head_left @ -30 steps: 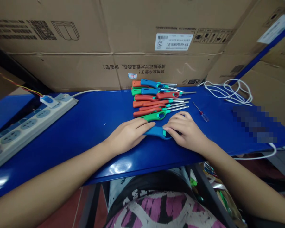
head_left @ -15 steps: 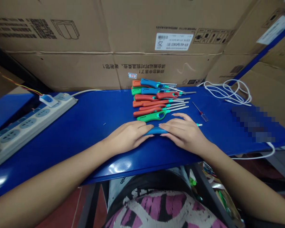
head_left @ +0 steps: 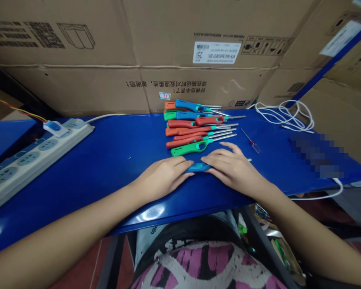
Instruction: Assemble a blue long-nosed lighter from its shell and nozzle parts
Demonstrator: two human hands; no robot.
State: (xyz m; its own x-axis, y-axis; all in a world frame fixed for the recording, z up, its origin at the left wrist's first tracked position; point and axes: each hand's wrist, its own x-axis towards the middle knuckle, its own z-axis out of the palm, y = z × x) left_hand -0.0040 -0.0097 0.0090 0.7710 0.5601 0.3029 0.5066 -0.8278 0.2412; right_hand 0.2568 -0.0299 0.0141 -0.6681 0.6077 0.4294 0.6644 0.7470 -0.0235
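A blue-handled lighter (head_left: 198, 167) lies on the blue table (head_left: 114, 160) between my two hands. My left hand (head_left: 162, 176) lies flat with its fingers stretched onto the lighter's left end. My right hand (head_left: 233, 168) lies flat over its right part, fingers spread, hiding most of it; a bit of the metal tip shows past the hand. Just behind, a green-handled lighter (head_left: 188, 148) fronts a pile of orange, green and blue lighters (head_left: 195, 120) with metal tubes pointing right.
A small red-and-blue screwdriver (head_left: 250, 141) lies right of the pile. A white power strip (head_left: 33, 154) sits at the left, a coiled white cable (head_left: 284, 116) at the back right. Cardboard boxes (head_left: 138, 48) wall the back of the table.
Both hands have pushed the blue lighter a little farther from me, towards the pile, and now cover more of it. The view has shifted slightly.
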